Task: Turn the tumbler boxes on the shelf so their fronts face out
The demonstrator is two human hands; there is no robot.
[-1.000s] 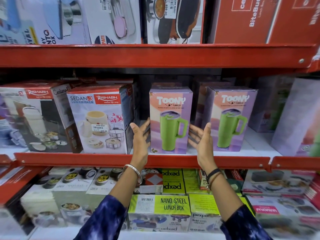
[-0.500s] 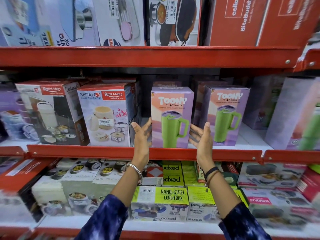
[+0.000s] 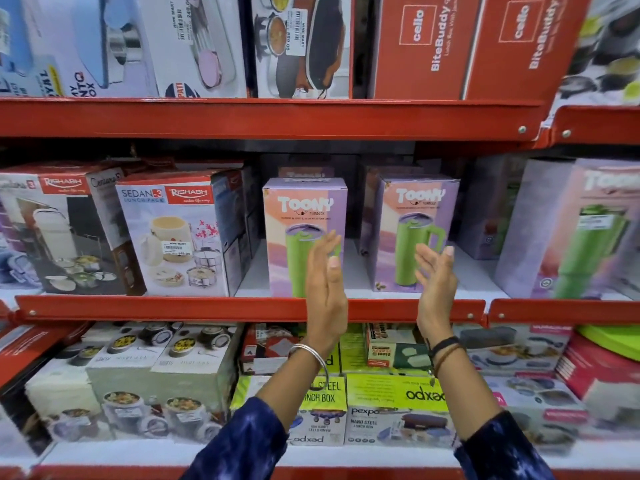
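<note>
Two purple-and-pink Toony tumbler boxes stand upright on the middle red shelf point(image 3: 242, 308), each picturing a green tumbler. The left tumbler box point(image 3: 294, 216) faces straight out. The right tumbler box point(image 3: 412, 223) is turned slightly, its left side showing. My left hand point(image 3: 325, 282) is raised, open and empty, in front of the left box's right part. My right hand point(image 3: 436, 282) is open and empty in front of the right box's lower right corner. Neither hand grips anything. More Toony boxes stand behind, and a third tumbler box point(image 3: 585, 230) stands at the far right, angled.
Rishabh lunch-pack boxes point(image 3: 173, 233) fill the middle shelf's left side. Cello BiteBuddy boxes point(image 3: 433, 46) and other cartons sit on the upper shelf. The lower shelf holds Pexpo Nano Steel lunch boxes point(image 3: 394, 410) and casserole sets. White shelf floor shows between the two Toony boxes.
Both hands have left the sides of the left Toony box and shifted right; the left hand now covers that box's front, the right hand reaches the right box. The view has moved closer.
</note>
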